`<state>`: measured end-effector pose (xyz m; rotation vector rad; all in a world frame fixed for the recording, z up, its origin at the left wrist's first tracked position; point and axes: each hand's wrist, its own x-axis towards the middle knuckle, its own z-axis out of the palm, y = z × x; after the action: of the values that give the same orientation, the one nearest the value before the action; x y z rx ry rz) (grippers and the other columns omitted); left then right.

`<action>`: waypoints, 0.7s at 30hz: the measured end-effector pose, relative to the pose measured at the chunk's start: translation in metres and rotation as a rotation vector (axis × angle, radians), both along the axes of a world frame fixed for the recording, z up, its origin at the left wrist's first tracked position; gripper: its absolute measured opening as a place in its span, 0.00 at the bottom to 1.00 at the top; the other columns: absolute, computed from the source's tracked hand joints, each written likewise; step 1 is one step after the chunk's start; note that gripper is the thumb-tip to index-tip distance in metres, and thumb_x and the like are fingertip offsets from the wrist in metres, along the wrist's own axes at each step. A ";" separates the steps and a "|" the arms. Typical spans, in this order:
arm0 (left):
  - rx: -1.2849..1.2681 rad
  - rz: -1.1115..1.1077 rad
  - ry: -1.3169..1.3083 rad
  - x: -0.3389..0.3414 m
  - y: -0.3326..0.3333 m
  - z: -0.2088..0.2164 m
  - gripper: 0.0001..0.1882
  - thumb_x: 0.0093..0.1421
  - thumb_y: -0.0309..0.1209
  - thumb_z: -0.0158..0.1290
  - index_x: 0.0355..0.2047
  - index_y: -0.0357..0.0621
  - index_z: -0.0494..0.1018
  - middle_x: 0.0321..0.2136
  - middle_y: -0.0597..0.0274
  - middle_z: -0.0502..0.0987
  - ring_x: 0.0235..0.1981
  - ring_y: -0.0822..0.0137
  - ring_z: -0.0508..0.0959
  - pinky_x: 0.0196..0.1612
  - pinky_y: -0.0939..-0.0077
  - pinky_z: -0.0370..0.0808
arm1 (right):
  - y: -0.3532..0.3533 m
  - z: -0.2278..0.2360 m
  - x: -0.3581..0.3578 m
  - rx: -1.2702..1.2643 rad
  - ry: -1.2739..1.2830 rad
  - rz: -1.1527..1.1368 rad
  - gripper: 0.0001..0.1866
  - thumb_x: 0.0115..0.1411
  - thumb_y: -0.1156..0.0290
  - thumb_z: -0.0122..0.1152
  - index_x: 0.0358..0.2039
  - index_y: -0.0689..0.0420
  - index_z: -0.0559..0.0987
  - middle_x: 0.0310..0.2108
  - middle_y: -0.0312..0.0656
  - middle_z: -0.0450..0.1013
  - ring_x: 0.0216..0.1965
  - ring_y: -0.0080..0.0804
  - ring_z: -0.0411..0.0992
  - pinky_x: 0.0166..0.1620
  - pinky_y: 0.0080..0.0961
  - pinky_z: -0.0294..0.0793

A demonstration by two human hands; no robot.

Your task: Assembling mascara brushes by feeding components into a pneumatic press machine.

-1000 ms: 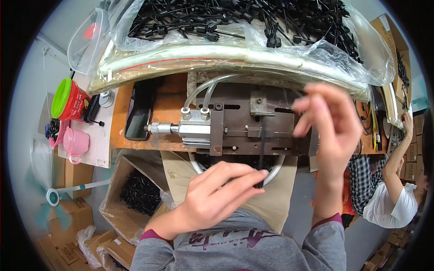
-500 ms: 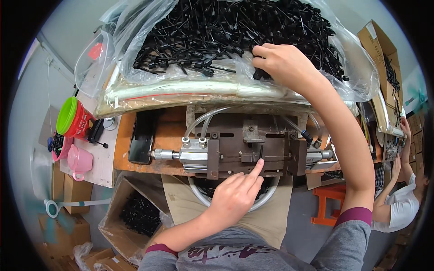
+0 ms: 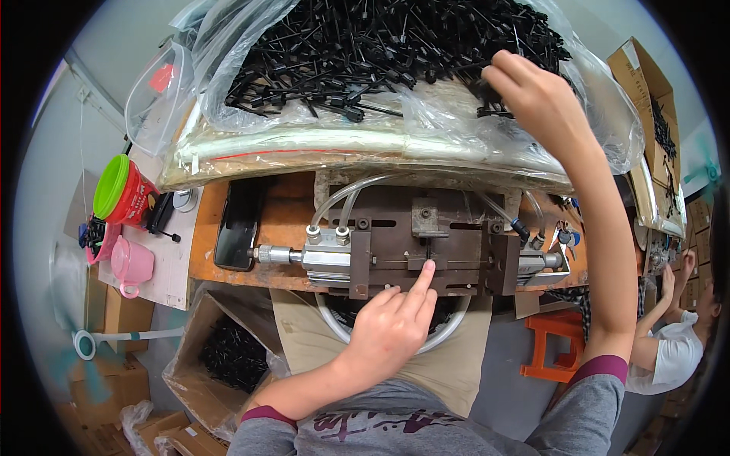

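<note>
My left hand (image 3: 391, 319) reaches over the brown metal clamping fixture (image 3: 388, 254), its index finger stretched out and the other fingers curled. That fingertip rests at the small centre block, right below a thin dark stem (image 3: 428, 248) standing out of the fixture. My right hand (image 3: 536, 99) is over the right part of a large heap of black plastic parts with thin stems (image 3: 395, 45). Its fingers are pinched together; what is between them I cannot make out against the dark parts below.
Clear plastic sheeting (image 3: 281, 144) lines the heap's tray. A black phone (image 3: 234, 235), pink cup (image 3: 131, 262) and red bucket with green rim (image 3: 125, 194) stand left. Below is a carton (image 3: 186, 365) of black parts. An orange stool (image 3: 549, 346) and another person (image 3: 673, 346) are at right.
My right hand has moved right and a little farther away across the heap. My left fingertip has shifted slightly left and nearer the small block; the dark stem now sits farther back.
</note>
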<state>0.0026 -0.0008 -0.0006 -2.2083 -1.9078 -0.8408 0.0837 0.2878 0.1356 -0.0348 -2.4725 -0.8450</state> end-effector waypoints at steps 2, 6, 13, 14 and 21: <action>-0.006 -0.013 -0.049 -0.002 0.003 -0.003 0.13 0.48 0.28 0.62 0.33 0.38 0.74 0.53 0.46 0.74 0.26 0.62 0.79 0.35 0.73 0.77 | 0.011 0.004 0.007 -0.143 0.072 -0.017 0.12 0.50 0.80 0.61 0.36 0.60 0.73 0.36 0.39 0.68 0.34 0.35 0.74 0.35 0.27 0.76; 0.000 0.006 -0.071 -0.001 0.003 -0.006 0.14 0.47 0.28 0.63 0.33 0.38 0.74 0.53 0.47 0.74 0.22 0.64 0.77 0.30 0.75 0.74 | 0.008 0.008 0.010 -0.858 0.303 -0.073 0.07 0.58 0.76 0.63 0.37 0.60 0.78 0.35 0.34 0.75 0.30 0.22 0.74 0.34 0.19 0.74; 0.002 0.003 -0.089 -0.001 0.004 -0.005 0.13 0.47 0.28 0.63 0.33 0.39 0.75 0.52 0.48 0.75 0.18 0.66 0.74 0.26 0.76 0.72 | 0.002 0.007 0.012 -1.535 0.560 0.036 0.14 0.57 0.68 0.66 0.41 0.61 0.79 0.32 0.35 0.76 0.31 0.20 0.75 0.38 0.19 0.76; 0.002 0.004 -0.094 -0.001 0.003 -0.005 0.13 0.47 0.28 0.63 0.33 0.39 0.75 0.52 0.48 0.75 0.18 0.66 0.74 0.25 0.76 0.72 | 0.000 0.006 0.014 -1.628 0.587 0.091 0.13 0.57 0.70 0.66 0.40 0.62 0.79 0.32 0.36 0.75 0.31 0.22 0.76 0.38 0.20 0.77; -0.034 -0.007 -0.134 -0.004 0.002 0.000 0.15 0.49 0.30 0.64 0.36 0.40 0.75 0.52 0.49 0.75 0.19 0.66 0.76 0.26 0.78 0.73 | -0.041 -0.005 0.032 -1.904 0.701 0.275 0.13 0.58 0.71 0.64 0.41 0.65 0.77 0.31 0.36 0.74 0.28 0.19 0.74 0.35 0.17 0.77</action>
<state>-0.0016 0.0009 -0.0005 -2.2324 -1.9877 -0.9883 0.1160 0.2469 0.1310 -0.5012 -1.6186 1.4900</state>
